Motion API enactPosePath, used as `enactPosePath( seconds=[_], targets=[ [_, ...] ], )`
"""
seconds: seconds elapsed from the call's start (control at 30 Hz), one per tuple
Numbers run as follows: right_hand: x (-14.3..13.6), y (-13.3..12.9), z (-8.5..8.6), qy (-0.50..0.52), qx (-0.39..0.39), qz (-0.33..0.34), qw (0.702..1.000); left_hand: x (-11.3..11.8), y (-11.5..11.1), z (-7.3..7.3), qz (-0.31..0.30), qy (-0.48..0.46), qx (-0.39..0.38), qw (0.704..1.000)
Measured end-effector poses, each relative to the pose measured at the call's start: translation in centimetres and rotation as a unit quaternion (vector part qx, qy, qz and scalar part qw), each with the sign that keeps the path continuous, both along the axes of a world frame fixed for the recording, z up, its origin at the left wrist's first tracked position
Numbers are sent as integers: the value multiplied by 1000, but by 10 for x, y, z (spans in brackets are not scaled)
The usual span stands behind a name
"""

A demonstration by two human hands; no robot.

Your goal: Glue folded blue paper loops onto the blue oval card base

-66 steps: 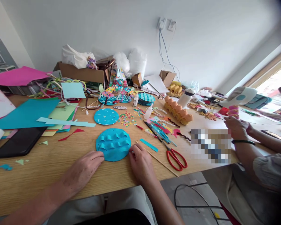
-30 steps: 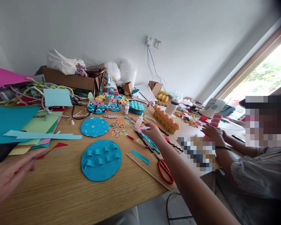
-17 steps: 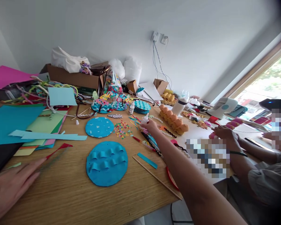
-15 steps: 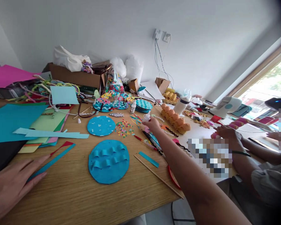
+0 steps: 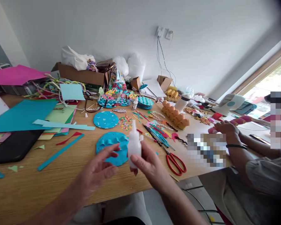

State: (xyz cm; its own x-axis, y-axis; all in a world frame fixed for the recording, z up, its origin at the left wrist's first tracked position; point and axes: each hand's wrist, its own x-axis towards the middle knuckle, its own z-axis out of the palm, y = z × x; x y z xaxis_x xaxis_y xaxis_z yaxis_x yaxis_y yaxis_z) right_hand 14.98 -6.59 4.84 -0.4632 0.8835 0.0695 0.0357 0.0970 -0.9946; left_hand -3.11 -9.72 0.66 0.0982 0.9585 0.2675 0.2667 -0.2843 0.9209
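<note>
Upright in my right hand [image 5: 147, 162] is a white squeeze bottle [image 5: 134, 145] with a narrow nozzle, fingers wrapped round its body. My left hand [image 5: 100, 167] hovers just left of the bottle, fingers spread and holding nothing. Beneath both hands lies a blue disc [image 5: 101, 145] with curled paper strips on it, partly hidden by them. A second blue disc [image 5: 106, 120] with pale flecks sits behind it, beside a scatter of small coloured paper dots [image 5: 125, 122]. To the left rest a blue paper strip [image 5: 61, 151] and a red paper piece [image 5: 70, 138].
Red-handled scissors [image 5: 176, 163] lie right of my right hand, near pencils and brushes [image 5: 158, 134]. An orange egg carton [image 5: 175, 115] stands farther back. Coloured paper sheets [image 5: 25, 115] and a black item [image 5: 14, 147] cover the left. Another person's hands [image 5: 227, 128] work at the right.
My right hand has brought the bottle from the far middle of the table back towards me. My left hand has lifted from the table at the left and moved right, near the bottle.
</note>
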Motion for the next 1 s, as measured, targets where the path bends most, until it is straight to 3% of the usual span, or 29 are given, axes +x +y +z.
enactPosePath(
  seconds=[0.07,0.13,0.3,0.37,0.43,0.53,0.63,0.73,0.8,0.87,0.93,1.0],
  targets=[
    [-5,-9,-13,8,-42,6,999,20,-2,1,-87,-173,-111,975],
    [-7,-12,-21,15,-62,7,998,31,-5,2,-129,-292,-178,931],
    [-9,-23,-35,22,-79,2,997,34,-9,-6,-87,-423,-233,871],
    [-14,-30,-45,46,-21,-49,998,34,-8,-8,-70,-452,-252,853],
    [-20,-37,-58,62,91,-125,986,35,-8,-5,-57,-483,-264,833],
    [-24,-43,-71,36,248,-232,940,43,-11,5,-44,-517,-277,809],
    [-21,-43,-71,16,312,-266,912,53,-16,13,-57,-534,-278,796],
    [-12,-37,-58,7,319,-273,908,58,-21,11,-104,-503,-254,820],
    [-3,-32,-45,10,313,-291,904,53,-24,2,-132,-423,-237,865],
    [6,-25,-34,32,280,-301,911,41,-27,-9,-146,-283,-221,922],
    [12,-19,-27,64,200,-276,938,21,-27,-18,-128,-105,-156,974],
    [14,-14,-24,89,127,-239,959,-2,-25,-26,-75,64,-41,994]
  ],
)
